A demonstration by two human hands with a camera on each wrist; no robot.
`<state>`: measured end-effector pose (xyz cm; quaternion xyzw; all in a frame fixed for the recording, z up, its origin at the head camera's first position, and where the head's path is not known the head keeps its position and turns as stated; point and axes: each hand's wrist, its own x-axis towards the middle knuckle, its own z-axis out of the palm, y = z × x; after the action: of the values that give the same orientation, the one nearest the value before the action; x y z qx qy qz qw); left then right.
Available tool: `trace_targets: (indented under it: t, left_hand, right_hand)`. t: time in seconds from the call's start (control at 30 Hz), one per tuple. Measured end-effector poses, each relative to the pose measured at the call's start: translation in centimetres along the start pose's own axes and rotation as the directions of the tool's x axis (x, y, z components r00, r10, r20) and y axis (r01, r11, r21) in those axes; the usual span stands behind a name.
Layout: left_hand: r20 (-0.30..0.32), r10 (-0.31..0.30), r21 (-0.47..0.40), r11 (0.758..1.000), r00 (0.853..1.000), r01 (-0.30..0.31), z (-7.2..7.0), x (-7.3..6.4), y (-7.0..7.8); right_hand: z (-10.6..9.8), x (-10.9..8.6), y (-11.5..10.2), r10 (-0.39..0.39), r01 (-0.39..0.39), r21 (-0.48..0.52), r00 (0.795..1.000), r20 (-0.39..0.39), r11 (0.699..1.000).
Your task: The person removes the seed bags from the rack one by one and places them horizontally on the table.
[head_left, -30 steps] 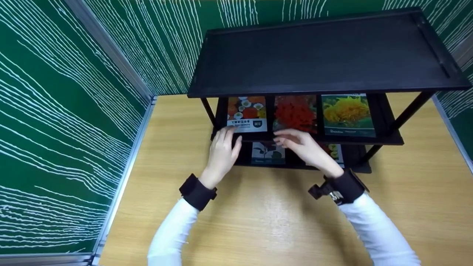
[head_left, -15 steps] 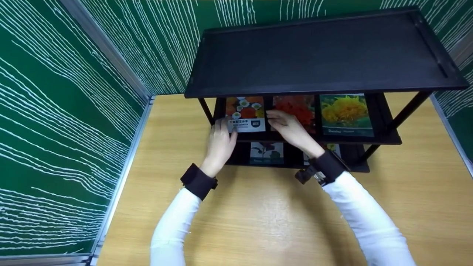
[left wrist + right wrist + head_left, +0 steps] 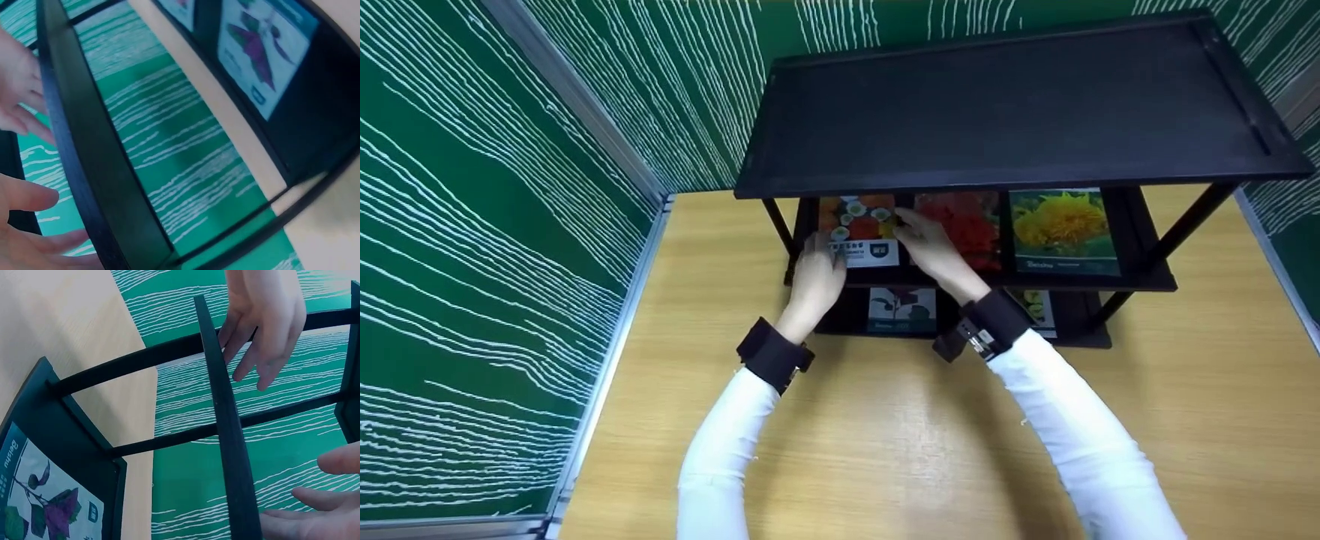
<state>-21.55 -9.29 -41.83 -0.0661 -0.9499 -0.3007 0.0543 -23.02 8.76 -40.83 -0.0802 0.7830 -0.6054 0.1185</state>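
A packet with orange and white flowers [image 3: 864,253] lies on the middle shelf of the black rack, at its left end. My left hand [image 3: 819,279] is at the packet's left edge, its fingers loosely bent and overlapping the corner. From the right, my right hand [image 3: 931,246] reaches over the shelf, fingertips at the packet's right edge. In the left wrist view the left hand [image 3: 34,242] shows relaxed, parted fingers beside the shelf edge. The right wrist view shows the right hand [image 3: 315,512] with fingers extended. Neither hand grips anything visible.
Beside it on the shelf lie a red-flower packet [image 3: 967,236] and a yellow-flower packet [image 3: 1065,225]. The lower shelf bears a purple-leaved plant packet [image 3: 901,309] and another, partly hidden. The rack's top board [image 3: 1005,112] overhangs both hands. Green panels [image 3: 472,262] stand around the wooden table [image 3: 900,450].
My right hand has moved left and farther in, from the red-flower packet's front to the orange-and-white packet's right edge. My left hand has shifted slightly inward over the shelf.
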Motion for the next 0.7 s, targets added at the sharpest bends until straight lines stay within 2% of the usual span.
trace_targets:
  t: [0.1,0.2,0.33,0.53,0.7]
  left_hand:
    - [0.057,-0.08,-0.136,0.987,0.995,0.087,-0.3,0.2,0.2]
    - [0.093,-0.124,-0.254,0.956,0.988,0.144,-0.5,0.3,0.1]
    - [0.1,-0.146,-0.375,0.911,0.984,0.173,-0.8,0.4,-0.1]
    - [0.072,-0.179,-0.499,0.845,0.981,0.191,-1.2,0.7,-0.2]
    - [0.022,-0.217,-0.571,0.798,0.976,0.191,-1.1,1.1,-0.6]
  right_hand:
    - [0.2,0.2,0.0,0.021,-0.02,0.031,1.0,-0.002,0.999]
    - [0.2,0.2,0.0,0.039,-0.039,0.106,0.999,0.005,0.994]
    - [0.0,0.3,0.0,0.07,-0.071,0.225,0.997,0.014,0.972]
    - [-0.4,0.5,-0.1,0.137,-0.138,0.386,0.99,0.03,0.912]
    - [-0.6,1.0,-0.3,0.222,-0.188,0.519,0.975,-0.004,0.834]
